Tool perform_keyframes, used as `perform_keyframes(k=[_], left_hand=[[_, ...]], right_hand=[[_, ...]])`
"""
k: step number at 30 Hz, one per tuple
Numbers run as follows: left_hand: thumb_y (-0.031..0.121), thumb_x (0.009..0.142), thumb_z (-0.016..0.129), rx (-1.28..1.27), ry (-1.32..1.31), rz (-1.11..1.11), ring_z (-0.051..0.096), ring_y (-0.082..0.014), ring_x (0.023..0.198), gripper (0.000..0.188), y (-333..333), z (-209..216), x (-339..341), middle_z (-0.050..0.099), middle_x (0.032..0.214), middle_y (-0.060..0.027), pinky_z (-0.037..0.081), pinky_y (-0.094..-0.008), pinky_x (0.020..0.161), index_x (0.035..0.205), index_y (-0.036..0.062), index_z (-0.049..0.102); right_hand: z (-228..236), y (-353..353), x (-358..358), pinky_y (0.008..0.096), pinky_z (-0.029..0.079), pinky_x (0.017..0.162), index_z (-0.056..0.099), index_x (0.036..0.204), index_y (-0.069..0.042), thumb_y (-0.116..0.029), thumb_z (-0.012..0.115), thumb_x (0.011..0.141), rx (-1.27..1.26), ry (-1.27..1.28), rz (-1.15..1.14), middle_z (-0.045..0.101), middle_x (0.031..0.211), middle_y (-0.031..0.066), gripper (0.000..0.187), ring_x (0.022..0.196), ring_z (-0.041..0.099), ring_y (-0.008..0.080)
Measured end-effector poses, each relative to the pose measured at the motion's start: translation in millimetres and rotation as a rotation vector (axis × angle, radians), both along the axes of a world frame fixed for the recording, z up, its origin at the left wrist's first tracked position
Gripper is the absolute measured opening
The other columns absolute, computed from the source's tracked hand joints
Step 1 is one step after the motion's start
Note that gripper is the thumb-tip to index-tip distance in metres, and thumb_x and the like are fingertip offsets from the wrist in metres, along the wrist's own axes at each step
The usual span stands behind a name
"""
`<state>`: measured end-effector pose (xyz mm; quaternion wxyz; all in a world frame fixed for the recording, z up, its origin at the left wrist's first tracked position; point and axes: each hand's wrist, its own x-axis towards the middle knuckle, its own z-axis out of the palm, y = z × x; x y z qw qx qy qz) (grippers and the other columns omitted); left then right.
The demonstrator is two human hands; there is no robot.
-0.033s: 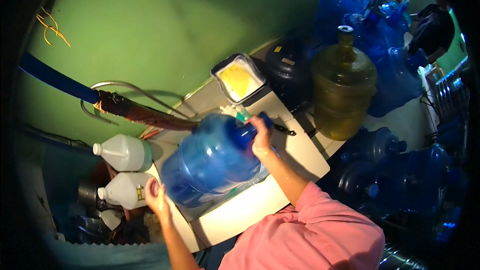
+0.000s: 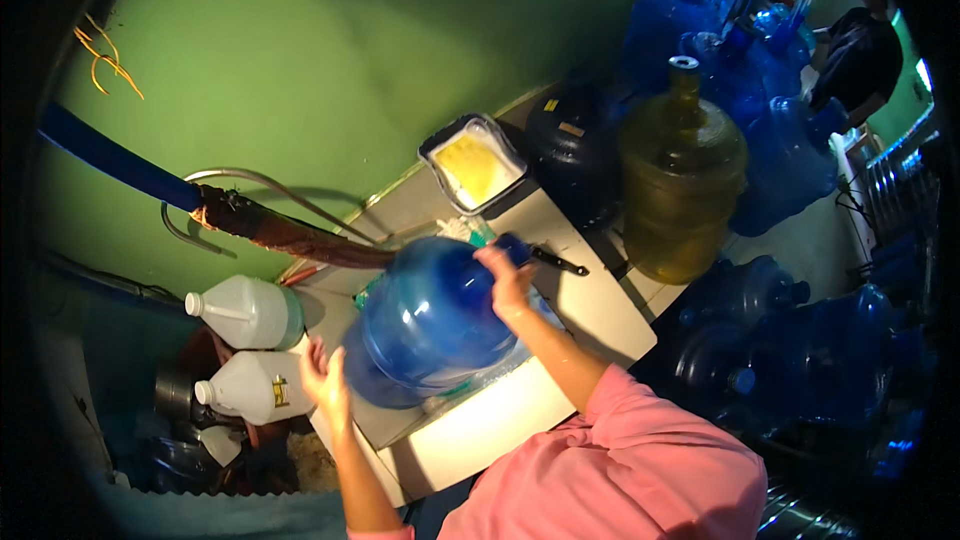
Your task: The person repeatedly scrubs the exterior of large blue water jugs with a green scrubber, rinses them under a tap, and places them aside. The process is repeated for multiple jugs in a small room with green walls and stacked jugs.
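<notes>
A large blue water jug lies tilted over the white tiled counter, its neck toward the upper right. My right hand is closed around the neck. My left hand is beside the jug's base with fingers spread, and whether it touches the base I cannot tell. Under the jug, part of a clear flat surface and a bit of green show. By the neck lies a dark-handled tool, its other end hidden. A whitish bristly thing pokes out behind the jug.
A dark tub with a yellow-white content stands by the green wall. Two white jugs are at left, below a blue pipe and curved metal tube. A yellowish jug and several blue jugs crowd the right; a person stands beyond.
The jug has turned slightly, its base shifting right and its neck dropping a little. My left hand has moved up and right; my right hand, still on the neck, has moved slightly left and down.
</notes>
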<state>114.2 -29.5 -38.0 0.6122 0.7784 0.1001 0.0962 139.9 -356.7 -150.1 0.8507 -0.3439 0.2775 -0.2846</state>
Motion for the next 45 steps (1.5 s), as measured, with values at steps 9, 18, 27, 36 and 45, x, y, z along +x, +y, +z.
perform_keyframes(k=[9,18,27,36,45], left_hand=[[0.019,0.102,0.048,0.124,-0.152,-0.399,0.051,-0.0080,0.060,0.022,-62.3,90.0,134.9,0.058,0.077,0.0012,0.043,-0.0253,0.054,0.096,0.0029,0.060],[0.033,0.104,0.054,-0.117,-0.209,-0.511,0.060,-0.0050,0.078,0.041,-54.6,201.8,104.2,0.066,0.100,0.0002,0.052,-0.0207,0.072,0.133,0.0046,0.059],[0.022,0.103,0.056,-0.023,-0.111,-0.713,0.058,-0.0116,0.107,0.031,-60.8,56.5,90.1,0.065,0.116,-0.0014,0.048,-0.0313,0.095,0.126,0.0014,0.061],[0.023,0.084,0.083,-0.222,-0.165,-0.082,0.055,-0.0109,0.074,0.034,-155.7,35.8,97.1,0.061,0.080,-0.0013,0.047,-0.0318,0.069,0.082,-0.0002,0.058],[0.026,0.095,0.069,-0.020,-0.196,-0.150,0.047,-0.0102,0.063,0.031,-148.1,28.6,104.8,0.055,0.063,0.0014,0.043,-0.0339,0.058,0.076,0.0020,0.060]], right_hand=[[33.9,99.8,39.7,0.0405,0.057,0.079,0.068,0.102,-0.005,-0.037,0.086,0.069,-0.970,0.022,0.572,0.073,0.091,0.0147,0.050,0.084,0.073,0.0275],[58.0,121.3,61.9,0.0442,0.056,0.080,0.066,0.105,-0.006,-0.039,0.085,0.069,-1.059,0.078,0.582,0.073,0.098,0.0160,0.053,0.095,0.070,0.0373],[43.6,123.0,59.9,0.0394,0.056,0.083,0.062,0.115,-0.005,-0.035,0.084,0.072,-0.956,0.109,0.627,0.073,0.102,0.0152,0.056,0.093,0.072,0.0297],[3.6,123.0,60.5,0.0450,0.055,0.077,0.067,0.106,-0.008,-0.044,0.077,0.080,-1.455,0.052,0.516,0.072,0.098,0.0137,0.045,0.089,0.070,0.0361],[-10.1,116.0,63.1,0.0444,0.055,0.072,0.070,0.094,-0.008,-0.039,0.076,0.079,-1.517,0.087,0.583,0.072,0.085,0.0157,0.035,0.084,0.072,0.0339]])
